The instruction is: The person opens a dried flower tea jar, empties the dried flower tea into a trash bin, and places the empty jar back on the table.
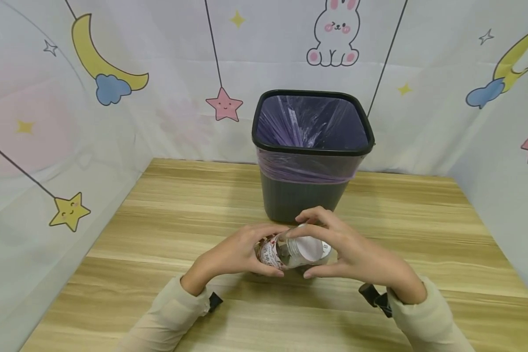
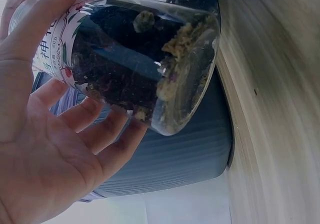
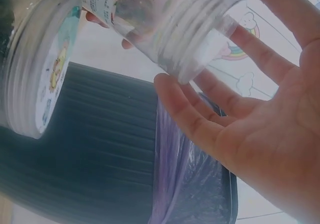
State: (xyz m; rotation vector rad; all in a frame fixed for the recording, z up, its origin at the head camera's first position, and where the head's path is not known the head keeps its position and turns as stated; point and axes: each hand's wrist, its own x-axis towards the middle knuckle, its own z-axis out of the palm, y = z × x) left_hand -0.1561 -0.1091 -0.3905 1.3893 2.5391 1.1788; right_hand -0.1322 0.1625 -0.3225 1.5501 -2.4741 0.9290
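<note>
My left hand (image 1: 235,252) holds a clear jar (image 2: 117,59) tilted over the table, thumb on one side and fingers on the other. Dark dried leaves and yellowish clumps show inside it, and a white label with red print wraps its upper part. Its ridged neck and pale round end (image 3: 200,39) face my right hand (image 1: 352,252). The right fingers arch around that end, fingertips right at the rim, thumb spread away. Just beyond it is a second jar with a printed white lid (image 3: 50,69), partly hidden in the head view.
Behind the jars stands a dark bin (image 1: 305,195) with a black rim and a purple bag lining. The wood-grain table (image 1: 193,195) is enclosed by white cloth walls (image 1: 167,44) printed with stars, moons and a rabbit.
</note>
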